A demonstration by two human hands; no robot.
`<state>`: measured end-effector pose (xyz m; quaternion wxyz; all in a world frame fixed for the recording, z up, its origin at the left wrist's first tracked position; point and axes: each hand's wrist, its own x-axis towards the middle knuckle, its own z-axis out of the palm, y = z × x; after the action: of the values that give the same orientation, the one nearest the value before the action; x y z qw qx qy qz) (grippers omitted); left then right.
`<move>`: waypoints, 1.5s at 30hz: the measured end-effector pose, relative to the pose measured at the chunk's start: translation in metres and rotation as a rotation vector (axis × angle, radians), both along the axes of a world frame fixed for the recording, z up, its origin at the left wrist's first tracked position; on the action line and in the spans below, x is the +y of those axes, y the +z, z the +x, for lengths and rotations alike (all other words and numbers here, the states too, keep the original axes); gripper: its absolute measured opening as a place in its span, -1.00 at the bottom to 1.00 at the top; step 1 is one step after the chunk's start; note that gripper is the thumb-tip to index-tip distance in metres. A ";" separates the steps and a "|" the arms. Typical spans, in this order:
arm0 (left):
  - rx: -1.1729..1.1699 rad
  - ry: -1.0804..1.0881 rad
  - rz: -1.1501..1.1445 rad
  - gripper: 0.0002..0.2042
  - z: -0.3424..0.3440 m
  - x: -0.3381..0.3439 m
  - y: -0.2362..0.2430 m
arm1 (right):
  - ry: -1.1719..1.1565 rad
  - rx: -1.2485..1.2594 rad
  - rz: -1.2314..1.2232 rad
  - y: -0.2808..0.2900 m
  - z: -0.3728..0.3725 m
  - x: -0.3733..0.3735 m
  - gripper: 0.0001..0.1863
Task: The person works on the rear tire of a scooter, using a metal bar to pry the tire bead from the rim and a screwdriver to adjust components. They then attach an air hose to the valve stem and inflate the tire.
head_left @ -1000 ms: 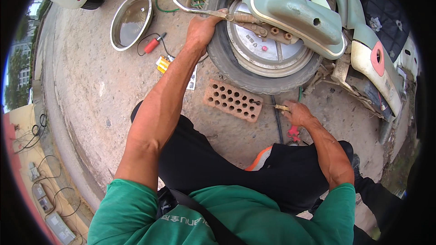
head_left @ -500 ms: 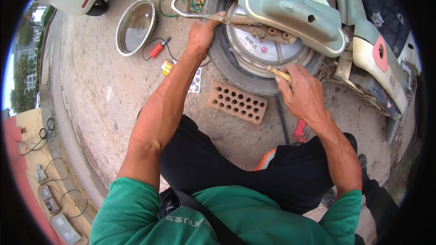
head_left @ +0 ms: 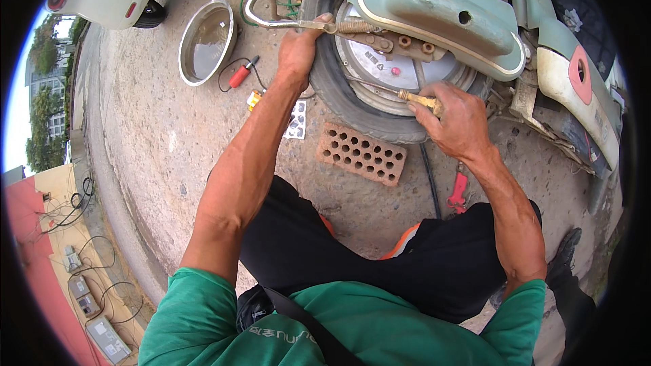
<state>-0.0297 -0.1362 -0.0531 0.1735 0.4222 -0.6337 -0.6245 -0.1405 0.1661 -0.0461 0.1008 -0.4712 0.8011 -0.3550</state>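
Tyre (head_left: 359,119) grey; tool handle (head_left: 422,101) yellowish; brick (head_left: 362,154) reddish, hole-dotted.

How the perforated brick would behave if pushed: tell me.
The perforated brick would probably scrape rather than roll, given its flat, boxy shape. Its many holes likely make it lighter than a solid one. The gritty ground might resist.

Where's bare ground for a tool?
Free: ground nearer than the basin, left of the left forearm; a smaller patch between brick and trousers. Crowded: from basin to brick, with red-handled tool and spotted sheet, and at the tyre, near the right hand.
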 end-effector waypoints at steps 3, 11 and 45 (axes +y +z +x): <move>0.002 0.028 0.052 -0.38 0.000 0.003 0.001 | 0.012 -0.018 -0.022 -0.001 0.000 -0.003 -0.67; 0.014 -0.022 0.027 -0.36 0.000 0.001 0.002 | 0.020 -0.070 0.093 0.009 -0.005 -0.006 -0.66; -0.963 -0.281 -0.410 -0.45 -0.011 0.019 0.049 | 0.008 0.083 0.026 -0.003 -0.012 -0.001 -0.57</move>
<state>-0.0403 -0.1171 -0.0039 -0.1429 0.5295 -0.8008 -0.2409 -0.1524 0.1649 -0.0490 0.0751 -0.4875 0.8072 -0.3242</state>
